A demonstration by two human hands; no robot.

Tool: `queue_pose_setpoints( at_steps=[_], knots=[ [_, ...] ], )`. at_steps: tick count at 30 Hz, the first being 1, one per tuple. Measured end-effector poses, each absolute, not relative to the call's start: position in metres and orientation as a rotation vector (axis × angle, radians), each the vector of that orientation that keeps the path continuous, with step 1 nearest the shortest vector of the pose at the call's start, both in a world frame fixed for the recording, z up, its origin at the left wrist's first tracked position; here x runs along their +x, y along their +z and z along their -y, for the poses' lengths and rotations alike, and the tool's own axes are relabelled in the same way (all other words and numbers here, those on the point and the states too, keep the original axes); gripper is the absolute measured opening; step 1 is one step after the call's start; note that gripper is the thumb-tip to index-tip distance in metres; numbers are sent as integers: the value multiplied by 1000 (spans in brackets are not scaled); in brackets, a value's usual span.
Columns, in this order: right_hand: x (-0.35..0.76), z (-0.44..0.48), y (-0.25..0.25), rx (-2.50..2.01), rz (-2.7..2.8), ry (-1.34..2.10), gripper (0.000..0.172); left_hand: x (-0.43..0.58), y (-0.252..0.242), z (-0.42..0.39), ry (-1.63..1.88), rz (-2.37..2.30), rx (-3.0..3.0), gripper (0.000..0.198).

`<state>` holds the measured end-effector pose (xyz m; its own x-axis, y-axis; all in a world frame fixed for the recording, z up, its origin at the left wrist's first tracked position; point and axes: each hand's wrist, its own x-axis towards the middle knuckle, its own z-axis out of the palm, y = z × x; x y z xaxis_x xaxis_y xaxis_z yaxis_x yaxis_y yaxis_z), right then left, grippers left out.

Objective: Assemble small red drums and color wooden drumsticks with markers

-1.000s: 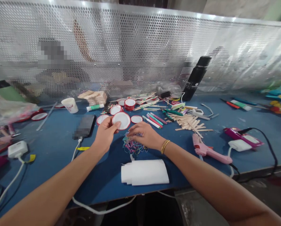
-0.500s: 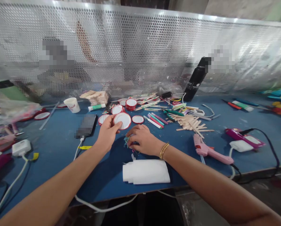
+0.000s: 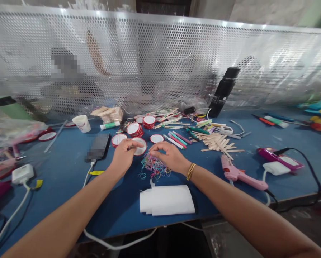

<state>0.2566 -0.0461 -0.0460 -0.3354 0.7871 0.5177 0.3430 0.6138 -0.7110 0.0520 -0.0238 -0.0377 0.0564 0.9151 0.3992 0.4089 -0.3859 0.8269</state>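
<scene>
My left hand (image 3: 123,156) grips a round white lid with a red rim (image 3: 140,146) between thumb and fingers, just above the blue table (image 3: 63,172). My right hand (image 3: 169,156), with a gold bangle at the wrist, pinches a strand from a heap of coloured rubber bands (image 3: 154,167) lying right under it. The two hands nearly touch over the heap. More red-rimmed lids (image 3: 135,128) lie just beyond.
A folded white foam sheet (image 3: 166,199) lies near the front edge. A phone (image 3: 98,147) on a cable sits left, a paper cup (image 3: 81,123) behind it. Wooden sticks (image 3: 217,141), pens, a pink glue gun (image 3: 238,173) and a black bottle (image 3: 223,91) stand right. A perforated metal screen (image 3: 160,61) closes the back.
My right hand lay flat on the bands, closed over them, and now lifts with a pinch so the heap shows. The left hand tilted the lid down toward the right hand.
</scene>
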Motion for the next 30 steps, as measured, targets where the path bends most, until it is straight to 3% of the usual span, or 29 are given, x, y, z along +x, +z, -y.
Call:
queue_pose_setpoints(
  at_steps=[11,30],
  knots=[
    [258,44,-46,-940,1774,503,12,62,-25,41,996,-1212,2158,13],
    [251,53,-43,-1011,1769,365,6,62,-23,42,1131,-1290,2166,13]
  ],
)
